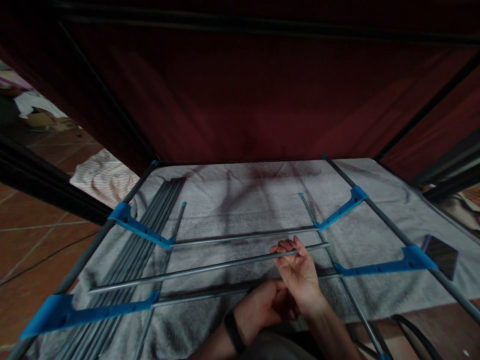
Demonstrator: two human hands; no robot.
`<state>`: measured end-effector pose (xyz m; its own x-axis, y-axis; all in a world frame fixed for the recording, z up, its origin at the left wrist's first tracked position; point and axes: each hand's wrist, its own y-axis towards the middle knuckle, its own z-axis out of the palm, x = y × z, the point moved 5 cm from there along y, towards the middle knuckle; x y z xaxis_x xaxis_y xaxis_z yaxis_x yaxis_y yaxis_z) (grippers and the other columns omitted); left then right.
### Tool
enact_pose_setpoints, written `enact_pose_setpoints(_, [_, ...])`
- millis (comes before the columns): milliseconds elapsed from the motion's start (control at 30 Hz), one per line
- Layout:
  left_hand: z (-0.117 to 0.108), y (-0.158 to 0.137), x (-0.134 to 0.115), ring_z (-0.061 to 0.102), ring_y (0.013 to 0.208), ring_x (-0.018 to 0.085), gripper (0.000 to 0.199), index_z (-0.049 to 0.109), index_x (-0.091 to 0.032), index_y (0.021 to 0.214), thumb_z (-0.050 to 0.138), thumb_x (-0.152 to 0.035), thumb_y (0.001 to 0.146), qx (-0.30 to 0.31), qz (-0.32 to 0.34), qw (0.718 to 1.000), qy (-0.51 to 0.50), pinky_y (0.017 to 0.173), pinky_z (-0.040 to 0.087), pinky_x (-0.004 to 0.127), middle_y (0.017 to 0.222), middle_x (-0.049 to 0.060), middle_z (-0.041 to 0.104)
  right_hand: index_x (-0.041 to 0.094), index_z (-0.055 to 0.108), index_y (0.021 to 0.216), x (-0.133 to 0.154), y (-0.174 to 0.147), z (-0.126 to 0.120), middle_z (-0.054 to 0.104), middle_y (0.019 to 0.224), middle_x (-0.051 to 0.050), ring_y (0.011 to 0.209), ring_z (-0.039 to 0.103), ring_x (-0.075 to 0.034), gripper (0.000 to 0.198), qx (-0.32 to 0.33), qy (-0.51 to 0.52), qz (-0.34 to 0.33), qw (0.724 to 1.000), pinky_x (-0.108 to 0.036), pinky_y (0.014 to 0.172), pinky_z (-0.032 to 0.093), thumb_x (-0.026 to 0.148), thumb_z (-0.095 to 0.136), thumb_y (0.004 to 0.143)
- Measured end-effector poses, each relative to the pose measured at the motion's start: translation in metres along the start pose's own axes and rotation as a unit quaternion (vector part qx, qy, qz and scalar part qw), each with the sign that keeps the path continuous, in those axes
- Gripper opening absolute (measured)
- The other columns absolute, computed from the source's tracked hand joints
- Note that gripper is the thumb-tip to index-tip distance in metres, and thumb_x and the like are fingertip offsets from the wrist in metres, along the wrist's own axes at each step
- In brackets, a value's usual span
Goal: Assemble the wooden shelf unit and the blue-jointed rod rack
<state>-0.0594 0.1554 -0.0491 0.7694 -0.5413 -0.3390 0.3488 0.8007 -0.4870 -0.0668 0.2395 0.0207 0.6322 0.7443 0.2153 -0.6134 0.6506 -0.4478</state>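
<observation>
A loose grey metal tube [210,269] slants across a frame of tubes joined by blue plastic brackets. My right hand [298,275], palm up, has its fingers curled around this tube near its right end. Just below and left of it is my left hand [262,302], with a black band on the wrist. Its fingers are curled in beside my right wrist, partly hidden, and I cannot make out what they hold. The lower crossbar [198,297] of the frame passes behind my hands. Another crossbar [243,236] lies farther back, between two blue brackets [146,232] [341,210].
A bundle of grey tubes [138,250] lies at the left on a grey blanket [240,200]. A dark flat rectangular object [440,255] rests at the right. Dark red panels [240,110] rise behind. Tiled floor [45,235] shows at the left.
</observation>
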Motion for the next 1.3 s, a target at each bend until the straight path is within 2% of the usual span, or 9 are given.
enact_pose_setpoints(67, [0.004, -0.02, -0.019, 0.053, 0.058, 0.01, 0.03, 0.06, -0.015, 0.073, 0.075, -0.041, 0.072, -0.009, 0.012, 1.0, -0.015, 0.056, 0.038, 0.022, 0.068, 0.0, 0.056, 0.024, 0.05, 0.073, 0.011, 0.0, -0.002, 0.054, 0.068, 0.007, 0.065, 0.057, -0.011, 0.022, -0.006, 0.009, -0.005, 1.0, -0.031, 0.074, 0.058, 0.025, 0.069, 0.083])
enact_pose_setpoints(167, [0.008, -0.053, -0.051, 0.057, 0.062, 0.012, 0.037, 0.056, -0.016, 0.072, 0.066, -0.05, 0.082, -0.056, 0.13, 0.989, 0.051, 0.059, 0.04, 0.023, 0.071, 0.002, 0.057, 0.024, 0.049, 0.073, 0.029, 0.001, -0.01, 0.054, 0.068, 0.007, 0.065, 0.057, -0.011, 0.021, -0.034, 0.014, -0.01, 0.999, -0.03, 0.07, 0.058, 0.025, 0.068, 0.083])
enact_pose_setpoints(233, [0.008, -0.079, -0.07, 0.056, 0.064, 0.013, 0.037, 0.058, -0.017, 0.074, 0.056, -0.05, 0.092, -0.14, 0.241, 0.941, 0.19, 0.061, 0.042, 0.025, 0.07, 0.002, 0.057, 0.024, 0.049, 0.074, 0.041, 0.002, -0.017, 0.054, 0.068, 0.006, 0.067, 0.058, -0.013, 0.019, -0.062, 0.004, -0.023, 0.998, -0.031, 0.069, 0.058, 0.023, 0.065, 0.084])
enact_pose_setpoints(300, [0.009, -0.109, -0.088, 0.057, 0.072, 0.015, 0.035, 0.061, -0.018, 0.079, 0.049, -0.045, 0.098, -0.248, 0.353, 0.827, 0.36, 0.068, 0.045, 0.027, 0.074, 0.003, 0.06, 0.023, 0.049, 0.074, 0.051, 0.003, -0.021, 0.055, 0.068, 0.005, 0.069, 0.06, -0.014, 0.018, -0.08, -0.003, -0.038, 0.996, -0.032, 0.069, 0.059, 0.021, 0.063, 0.085])
enact_pose_setpoints(400, [0.014, -0.151, -0.109, 0.062, 0.098, 0.02, 0.022, 0.067, -0.021, 0.1, 0.048, -0.033, 0.101, -0.382, 0.473, 0.557, 0.566, 0.089, 0.048, 0.034, 0.1, 0.007, 0.067, 0.023, 0.047, 0.075, 0.061, 0.006, -0.021, 0.054, 0.067, 0.005, 0.067, 0.059, -0.013, 0.018, -0.069, 0.012, -0.05, 0.996, -0.032, 0.068, 0.06, 0.019, 0.062, 0.085])
enact_pose_setpoints(500, [0.01, -0.176, -0.125, 0.057, 0.119, 0.026, 0.027, 0.063, -0.022, 0.123, 0.053, -0.026, 0.099, -0.452, 0.476, 0.315, 0.685, 0.105, 0.043, 0.044, 0.123, 0.011, 0.065, 0.024, 0.047, 0.075, 0.068, 0.007, -0.02, 0.053, 0.065, 0.006, 0.065, 0.059, -0.013, 0.018, -0.064, 0.01, -0.05, 0.997, -0.033, 0.066, 0.061, 0.019, 0.061, 0.086])
enact_pose_setpoints(600, [-0.008, -0.184, -0.138, 0.06, 0.115, 0.027, 0.03, 0.062, -0.018, 0.127, 0.053, -0.027, 0.1, -0.455, 0.419, 0.215, 0.756, 0.109, 0.039, 0.048, 0.117, 0.011, 0.068, 0.024, 0.048, 0.075, 0.073, 0.007, -0.022, 0.054, 0.065, 0.005, 0.066, 0.061, -0.014, 0.017, -0.076, 0.002, -0.058, 0.995, -0.034, 0.068, 0.061, 0.02, 0.059, 0.087])
enact_pose_setpoints(767, [-0.042, -0.191, -0.139, 0.064, 0.085, 0.022, 0.026, 0.069, -0.018, 0.108, 0.048, -0.033, 0.102, -0.408, 0.356, 0.217, 0.813, 0.082, 0.048, 0.037, 0.093, 0.006, 0.07, 0.023, 0.053, 0.073, 0.076, 0.011, -0.029, 0.059, 0.067, 0.003, 0.07, 0.065, -0.016, 0.015, -0.093, -0.048, -0.069, 0.992, -0.033, 0.068, 0.061, 0.022, 0.064, 0.084])
enact_pose_setpoints(1300, [-0.059, -0.214, -0.145, 0.065, 0.085, 0.021, 0.017, 0.061, -0.022, 0.104, 0.05, -0.035, 0.101, -0.406, 0.431, 0.25, 0.766, 0.077, 0.049, 0.035, 0.092, 0.002, 0.07, 0.02, 0.071, 0.086, 0.089, 0.025, -0.021, 0.076, 0.091, -0.001, 0.088, 0.072, -0.013, 0.017, -0.065, -0.204, -0.164, 0.963, -0.025, 0.083, 0.059, 0.019, 0.078, 0.071])
